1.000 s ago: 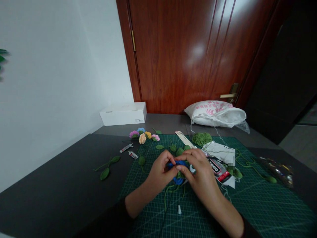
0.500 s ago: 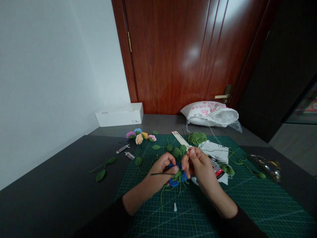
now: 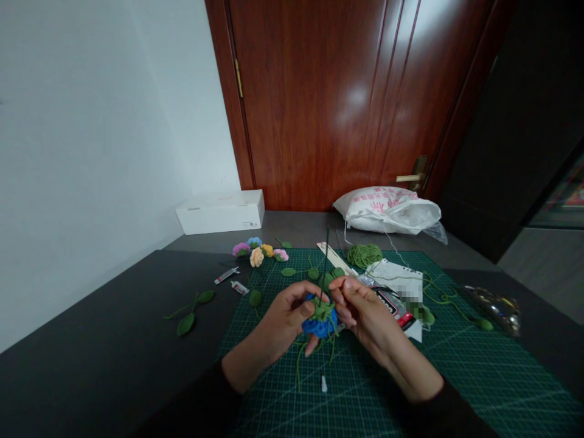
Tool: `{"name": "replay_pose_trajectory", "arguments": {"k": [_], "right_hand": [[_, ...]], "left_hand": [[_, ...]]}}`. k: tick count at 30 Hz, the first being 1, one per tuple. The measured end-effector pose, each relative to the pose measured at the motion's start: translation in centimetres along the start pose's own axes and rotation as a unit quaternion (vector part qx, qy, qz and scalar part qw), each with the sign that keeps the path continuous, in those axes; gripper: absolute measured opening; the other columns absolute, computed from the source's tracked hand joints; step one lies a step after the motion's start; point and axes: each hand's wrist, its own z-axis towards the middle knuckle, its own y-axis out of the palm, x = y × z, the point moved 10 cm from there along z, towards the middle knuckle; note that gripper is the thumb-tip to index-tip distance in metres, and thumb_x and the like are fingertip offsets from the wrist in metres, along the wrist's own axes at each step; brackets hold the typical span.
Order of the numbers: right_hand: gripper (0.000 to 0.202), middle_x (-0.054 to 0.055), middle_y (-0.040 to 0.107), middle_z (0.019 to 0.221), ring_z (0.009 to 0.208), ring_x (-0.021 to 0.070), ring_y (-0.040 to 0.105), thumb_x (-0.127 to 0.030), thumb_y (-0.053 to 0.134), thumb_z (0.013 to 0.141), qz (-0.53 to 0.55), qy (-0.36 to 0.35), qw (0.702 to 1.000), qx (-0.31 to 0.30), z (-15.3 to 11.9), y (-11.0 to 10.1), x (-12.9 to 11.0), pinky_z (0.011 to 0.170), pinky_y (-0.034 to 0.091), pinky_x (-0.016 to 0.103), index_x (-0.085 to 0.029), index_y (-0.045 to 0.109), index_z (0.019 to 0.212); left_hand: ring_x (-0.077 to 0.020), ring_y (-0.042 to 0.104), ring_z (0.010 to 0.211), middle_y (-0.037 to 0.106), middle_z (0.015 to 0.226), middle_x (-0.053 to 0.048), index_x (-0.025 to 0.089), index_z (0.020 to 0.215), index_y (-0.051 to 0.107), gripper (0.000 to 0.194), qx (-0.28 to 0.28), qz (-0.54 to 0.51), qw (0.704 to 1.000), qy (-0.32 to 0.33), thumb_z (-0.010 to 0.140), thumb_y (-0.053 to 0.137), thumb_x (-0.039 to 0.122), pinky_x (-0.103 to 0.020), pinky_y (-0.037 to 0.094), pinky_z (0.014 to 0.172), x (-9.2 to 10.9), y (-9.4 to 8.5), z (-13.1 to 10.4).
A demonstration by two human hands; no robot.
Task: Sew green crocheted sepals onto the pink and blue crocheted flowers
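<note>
A blue crocheted flower (image 3: pixel 316 328) with a green base is gripped in my left hand (image 3: pixel 285 313), its green underside turned upward. From that base a thin dark stem wire (image 3: pixel 325 261) stands nearly upright, and loose green yarn ends (image 3: pixel 298 368) hang below. My right hand (image 3: pixel 369 310) is just right of the flower, thumb and forefinger pinched together; anything between those fingertips is too small to make out. Behind the hands lie several green crocheted leaves (image 3: pixel 288 272).
A green cutting mat (image 3: pixel 365 401) covers much of the dark table. Crocheted flowers (image 3: pixel 256 257) and glue tubes (image 3: pixel 227 275) lie left, with a white nozzle cap (image 3: pixel 323 384) in front. Green yarn (image 3: pixel 364 255), a ruler (image 3: pixel 336 257) and paper (image 3: pixel 401 274) lie behind, before a white bag (image 3: pixel 383 207).
The stem wire has swung from lying leftward across my left hand to nearly upright. The flower has tipped with it, and my right hand has lowered slightly, still pinched.
</note>
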Motion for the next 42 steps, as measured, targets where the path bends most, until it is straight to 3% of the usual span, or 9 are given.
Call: {"name": "replay_pose_trajectory", "arguments": {"k": [3,7,13,18,26,30,35,39,42], "right_hand": [[0.034,-0.004,0.052,0.066,0.045,0.0021,0.038,-0.046,0.082,0.074,0.018,0.005,1.0,0.006,0.0,-0.3,0.1,0.041,0.027,0.014,-0.016,0.069,0.082],[0.033,-0.004,0.053,0.068,0.048,0.0025,0.039,-0.044,0.083,0.073,0.035,0.0,0.999,0.021,0.0,-0.7,0.2,0.042,0.031,0.013,-0.016,0.068,0.082],[0.037,-0.003,0.059,0.06,0.041,0.0056,0.04,-0.052,0.074,0.08,0.017,-0.04,0.999,0.012,-0.3,0.1,-0.8,0.036,0.025,0.015,-0.019,0.057,0.074],[0.036,-0.009,0.043,0.047,0.035,0.0042,0.031,-0.05,0.06,0.093,-0.019,-0.094,0.995,-0.011,-0.6,0.7,-2.4,0.038,0.022,0.016,-0.02,0.053,0.072],[0.033,-0.011,0.029,0.046,0.039,0.0054,0.022,-0.039,0.065,0.091,0.055,-0.14,0.988,0.032,-1.0,0.0,-4.9,0.041,0.025,0.017,-0.021,0.05,0.068],[0.026,-0.01,0.037,0.048,0.04,0.0043,0.025,-0.032,0.068,0.088,0.061,-0.133,0.988,0.047,-1.2,-0.4,-5.1,0.041,0.024,0.016,-0.02,0.053,0.07],[0.027,-0.005,0.052,0.056,0.039,0.0022,0.03,-0.04,0.068,0.088,0.023,-0.138,0.987,0.083,-1.4,-1.5,-5.4,0.04,0.024,0.015,-0.018,0.059,0.075],[0.029,-0.007,0.047,0.053,0.037,0.0024,0.031,-0.043,0.07,0.086,0.012,-0.157,0.979,0.127,-1.8,-2.4,-5.9,0.038,0.023,0.015,-0.018,0.059,0.075],[0.028,-0.009,0.042,0.049,0.037,0.0034,0.03,-0.043,0.069,0.086,0.001,-0.145,0.982,0.12,-1.7,-2.2,-5.8,0.039,0.022,0.017,-0.019,0.06,0.076]], "left_hand": [[-0.0062,0.056,0.05,0.062,0.09,-0.003,0.016,0.104,0.062,0.041,-0.021,-0.013,1.0,0.001,0.075,0.083,0.036,-0.014,0.048,0.035,0.3,0.4,0.2],[-0.0047,0.055,0.048,0.062,0.096,-0.003,0.019,0.111,0.06,0.042,-0.021,0.014,1.0,0.012,0.076,0.082,0.024,-0.015,0.048,0.036,0.6,0.7,0.2],[-0.0047,0.05,0.047,0.061,0.08,-0.001,0.015,0.099,0.059,0.034,0.005,0.075,0.997,-0.01,0.077,0.081,0.029,-0.016,0.039,0.04,0.2,0.0,0.0],[-0.0081,0.049,0.057,0.056,0.073,0.002,0.015,0.097,0.059,0.036,0.03,0.173,0.983,-0.058,0.072,0.082,0.028,-0.019,0.04,0.051,0.1,-0.5,-0.2],[-0.01,0.043,0.059,0.052,0.071,0.003,0.016,0.093,0.06,0.027,0.007,0.325,0.945,-0.024,0.073,0.075,0.025,-0.023,0.033,0.055,1.5,0.0,0.0],[-0.0111,0.044,0.063,0.053,0.076,0.002,0.016,0.094,0.061,0.024,0.008,0.362,0.932,0.011,0.075,0.073,0.023,-0.023,0.034,0.058,2.1,-0.1,0.0],[-0.0168,0.055,0.079,0.06,0.093,-0.003,0.018,0.094,0.061,0.024,0.015,0.364,0.929,0.059,0.075,0.074,0.024,-0.028,0.042,0.071,2.8,-0.2,-0.1],[-0.0227,0.059,0.096,0.063,0.097,-0.005,0.02,0.092,0.062,0.018,0.03,0.438,0.89,0.123,0.077,0.069,0.014,-0.035,0.043,0.087,4.0,0.2,-0.3],[-0.0247,0.058,0.104,0.063,0.1,-0.006,0.021,0.092,0.061,0.018,0.054,0.484,0.861,0.147,0.079,0.064,0.009,-0.038,0.041,0.093,4.7,0.1,-0.4]]}}
